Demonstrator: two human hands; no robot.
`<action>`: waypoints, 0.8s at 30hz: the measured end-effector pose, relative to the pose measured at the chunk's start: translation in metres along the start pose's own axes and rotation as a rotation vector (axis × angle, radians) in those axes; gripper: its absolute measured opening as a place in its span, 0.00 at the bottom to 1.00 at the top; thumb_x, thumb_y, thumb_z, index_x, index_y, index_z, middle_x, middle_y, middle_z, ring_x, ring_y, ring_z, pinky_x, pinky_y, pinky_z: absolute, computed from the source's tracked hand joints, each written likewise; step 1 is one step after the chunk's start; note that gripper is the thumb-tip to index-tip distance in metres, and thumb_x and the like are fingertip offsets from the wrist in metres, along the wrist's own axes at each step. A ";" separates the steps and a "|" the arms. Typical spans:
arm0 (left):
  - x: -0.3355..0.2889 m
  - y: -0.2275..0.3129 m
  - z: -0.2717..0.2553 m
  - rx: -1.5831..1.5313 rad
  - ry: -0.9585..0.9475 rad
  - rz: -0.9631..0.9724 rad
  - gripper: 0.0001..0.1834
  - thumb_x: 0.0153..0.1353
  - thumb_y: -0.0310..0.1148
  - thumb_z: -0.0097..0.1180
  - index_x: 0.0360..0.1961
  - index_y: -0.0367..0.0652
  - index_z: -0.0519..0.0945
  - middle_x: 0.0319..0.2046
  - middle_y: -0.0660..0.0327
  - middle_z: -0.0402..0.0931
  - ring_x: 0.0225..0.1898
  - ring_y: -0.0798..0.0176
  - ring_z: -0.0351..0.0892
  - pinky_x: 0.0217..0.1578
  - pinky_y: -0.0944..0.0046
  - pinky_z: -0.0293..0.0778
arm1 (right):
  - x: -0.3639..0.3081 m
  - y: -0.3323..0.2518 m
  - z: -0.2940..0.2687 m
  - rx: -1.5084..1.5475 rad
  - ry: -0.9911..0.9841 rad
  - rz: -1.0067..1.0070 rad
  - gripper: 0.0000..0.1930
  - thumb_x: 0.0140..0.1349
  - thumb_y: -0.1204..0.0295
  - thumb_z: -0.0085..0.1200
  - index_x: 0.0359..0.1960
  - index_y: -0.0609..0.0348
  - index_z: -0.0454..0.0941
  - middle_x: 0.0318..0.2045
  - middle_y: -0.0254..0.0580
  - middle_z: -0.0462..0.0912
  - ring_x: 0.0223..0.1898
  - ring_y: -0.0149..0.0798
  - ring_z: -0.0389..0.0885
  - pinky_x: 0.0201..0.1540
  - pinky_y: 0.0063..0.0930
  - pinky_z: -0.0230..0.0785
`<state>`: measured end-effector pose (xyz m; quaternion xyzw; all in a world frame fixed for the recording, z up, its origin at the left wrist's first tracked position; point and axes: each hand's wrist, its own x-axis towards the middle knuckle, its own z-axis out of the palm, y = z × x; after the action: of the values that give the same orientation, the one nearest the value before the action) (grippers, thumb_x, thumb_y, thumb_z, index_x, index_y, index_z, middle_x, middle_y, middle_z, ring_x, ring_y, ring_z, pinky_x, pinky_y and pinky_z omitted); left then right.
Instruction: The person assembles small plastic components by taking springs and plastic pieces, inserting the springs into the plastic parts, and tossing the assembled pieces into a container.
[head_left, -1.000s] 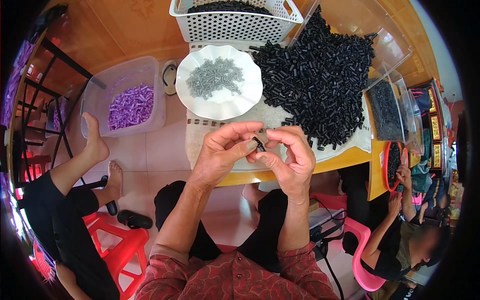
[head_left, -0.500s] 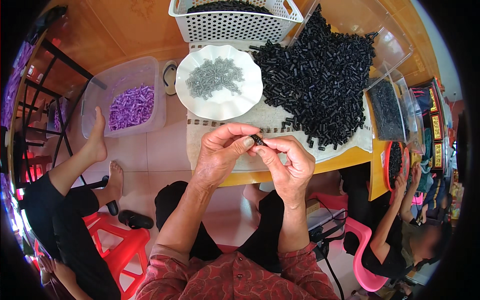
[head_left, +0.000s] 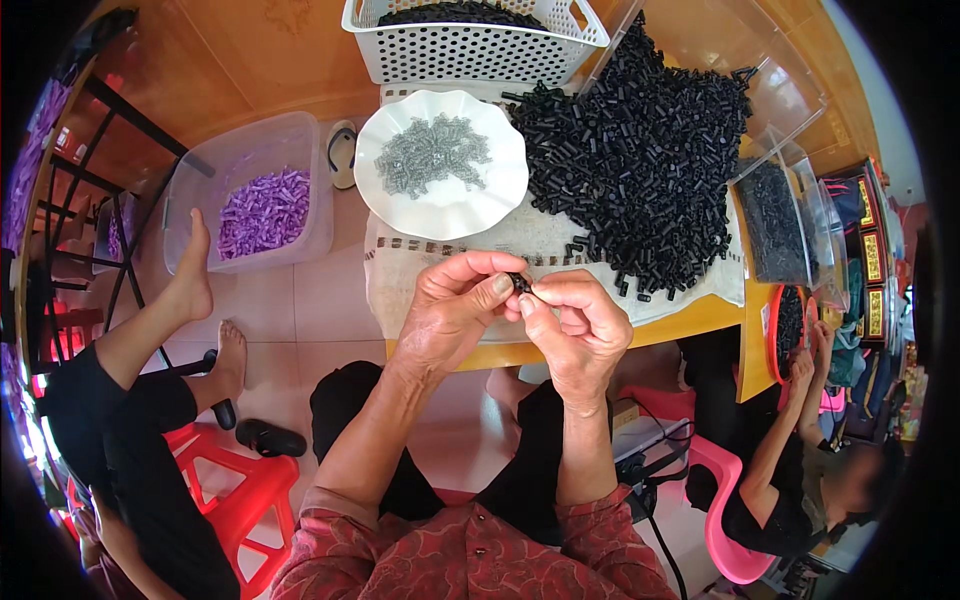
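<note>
Over the front edge of the cloth, my left hand (head_left: 452, 312) pinches a small black plastic part (head_left: 519, 284) between thumb and forefinger. My right hand (head_left: 580, 338) is closed too, its thumb and forefinger pressed together at the right end of the same part. Whether those right fingertips also hold some tiny piece is hidden. Just beyond my hands stands a white scalloped plate (head_left: 440, 218) with a heap of small grey wire-like pieces (head_left: 435, 157), probably springs. To its right spreads a large pile of short black tubular parts (head_left: 640, 160).
A white perforated basket (head_left: 480, 55) and clear bins (head_left: 780, 215) border the pile. On the floor at left sits a clear tub (head_left: 320, 215) of purple parts, near a red stool (head_left: 235, 510). People sit on both sides; the right one's hands are at a red tray (head_left: 776, 340).
My hands stay together at the small black part, with the right fingers shifted slightly around its end. At right, the other person's hands have moved a little lower by the red tray.
</note>
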<state>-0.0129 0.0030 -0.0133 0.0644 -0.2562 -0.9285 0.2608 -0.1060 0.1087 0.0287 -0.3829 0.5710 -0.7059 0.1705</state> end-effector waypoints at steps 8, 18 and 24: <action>0.001 0.002 0.004 0.038 0.004 0.012 0.12 0.64 0.19 0.52 0.48 0.34 0.79 0.36 0.57 0.80 0.34 0.66 0.78 0.39 0.67 0.77 | 0.001 0.002 -0.005 0.030 -0.026 0.026 0.06 0.56 0.89 0.58 0.35 0.71 0.77 0.36 0.49 0.80 0.35 0.35 0.83 0.38 0.23 0.78; 0.001 0.001 0.003 0.174 0.019 0.048 0.11 0.64 0.19 0.52 0.47 0.34 0.80 0.34 0.59 0.80 0.34 0.69 0.78 0.38 0.69 0.77 | 0.000 0.006 -0.006 -0.005 -0.020 0.034 0.06 0.55 0.88 0.59 0.33 0.70 0.77 0.35 0.48 0.81 0.33 0.34 0.83 0.34 0.21 0.77; 0.001 0.006 0.006 0.359 0.013 0.090 0.10 0.63 0.18 0.53 0.44 0.34 0.81 0.34 0.60 0.79 0.34 0.70 0.78 0.38 0.70 0.77 | 0.000 0.004 -0.007 -0.025 -0.019 0.045 0.06 0.54 0.88 0.59 0.33 0.70 0.78 0.34 0.48 0.81 0.33 0.34 0.84 0.33 0.20 0.77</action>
<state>-0.0125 0.0007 -0.0049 0.1044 -0.4189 -0.8548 0.2879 -0.1122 0.1127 0.0240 -0.3788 0.5866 -0.6911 0.1868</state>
